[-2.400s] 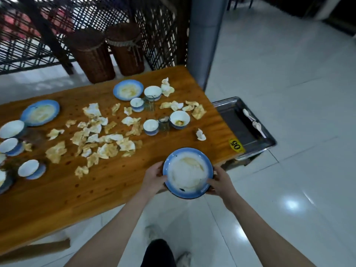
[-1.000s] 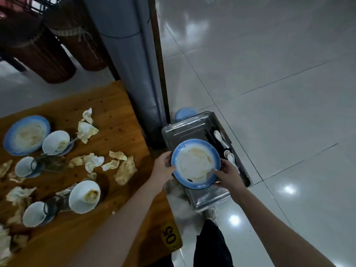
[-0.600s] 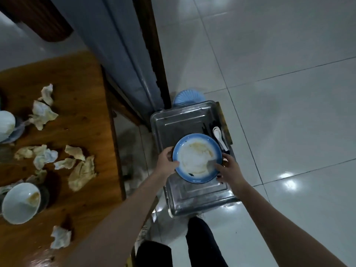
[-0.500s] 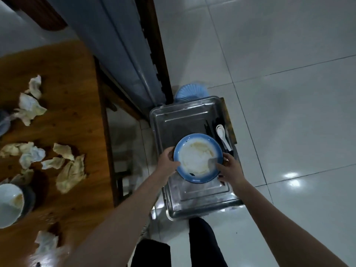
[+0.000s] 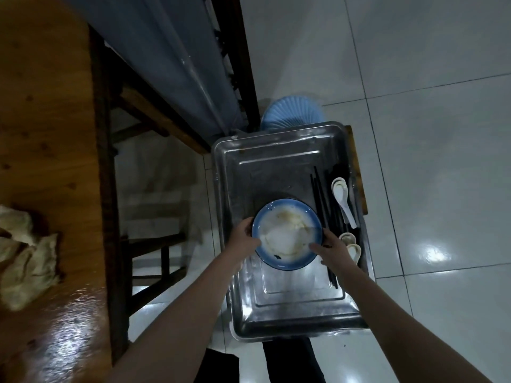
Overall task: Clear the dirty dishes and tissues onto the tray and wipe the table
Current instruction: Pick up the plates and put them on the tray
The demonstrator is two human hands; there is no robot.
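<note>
A dirty blue-rimmed plate (image 5: pixel 286 233) is held low over the middle of the metal tray (image 5: pixel 265 167); I cannot tell whether it touches the tray floor. My left hand (image 5: pixel 244 239) grips its left rim and my right hand (image 5: pixel 333 251) grips its right rim, thumb on the inside. White spoons (image 5: pixel 341 197) and black chopsticks (image 5: pixel 322 200) lie along the tray's right side. Crumpled soiled tissues (image 5: pixel 26 261) lie on the wooden table (image 5: pixel 47 134) at the left edge of the view.
A grey pillar (image 5: pixel 166 59) rises between table and tray. A blue stool (image 5: pixel 291 113) sits behind the tray. Under the table edge a wooden bench (image 5: pixel 154 244) is visible. White floor tiles (image 5: pixel 428 134) spread to the right.
I carried the plate from the table's edge over to the tray and lowered it toward the tray's middle. The view turned right, so most of the table slid out of sight.
</note>
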